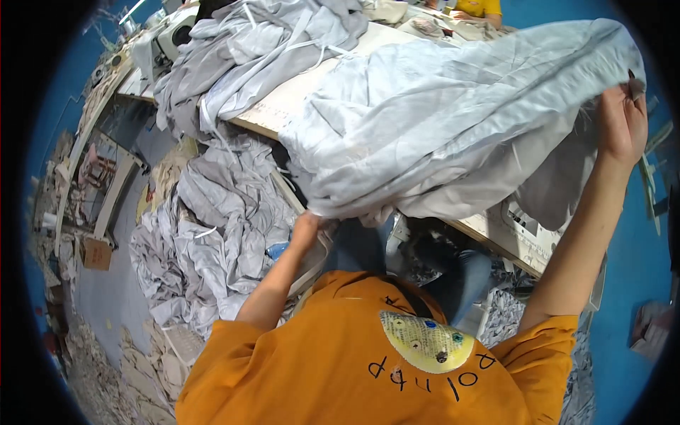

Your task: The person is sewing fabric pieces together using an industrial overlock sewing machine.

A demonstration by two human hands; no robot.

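A large light grey cloth (425, 127) is stretched between my two hands above the work table (276, 106). My left hand (307, 230) grips its near left edge, down by the table's front. Out to the right and raised, my right hand (623, 124) is closed on the cloth's far right corner. Loose threads hang from the fabric on the right side. The cloth hides much of the tabletop, and part of a machine bed (520, 219) shows beneath it.
Crumpled grey cloth (262, 46) lies heaped on the table's left part. Another big fabric pile (219, 227) sits at my left. A sewing machine (176, 34) stands at the far left. Across the table is a person in yellow (482, 10). A cardboard box (97, 253) rests on the floor.
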